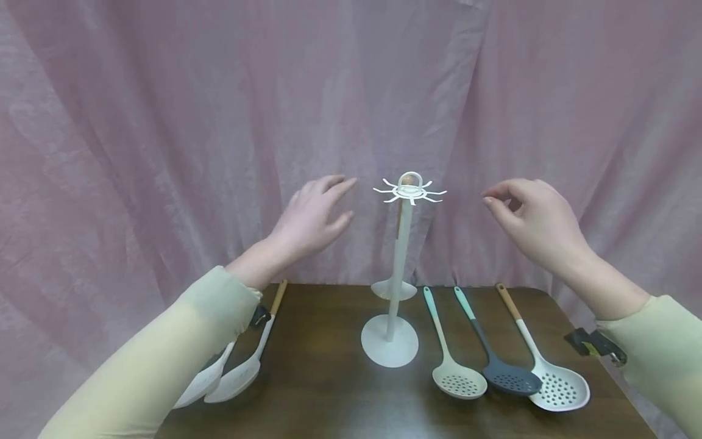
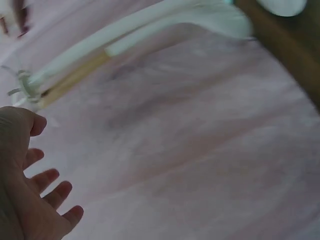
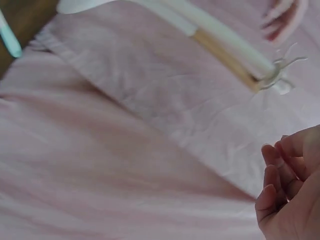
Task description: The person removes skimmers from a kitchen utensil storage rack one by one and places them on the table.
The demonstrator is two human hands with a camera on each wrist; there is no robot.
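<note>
a tall white plastic utensil stand [image 1: 401, 256], with a round flat base, a slim pole and a crown of small hooks at the top, stands upright near the middle of the dark brown wooden table [image 1: 323, 390]; its long axis runs straight up. both hands hang in the air level with the hook crown, one on each side and apart from it. the left hand [image 1: 309, 216] has its fingers spread and relaxed, holding nothing. the right hand [image 1: 534, 221] has loosely curled fingers, thumb near forefinger, holding nothing.
</note>
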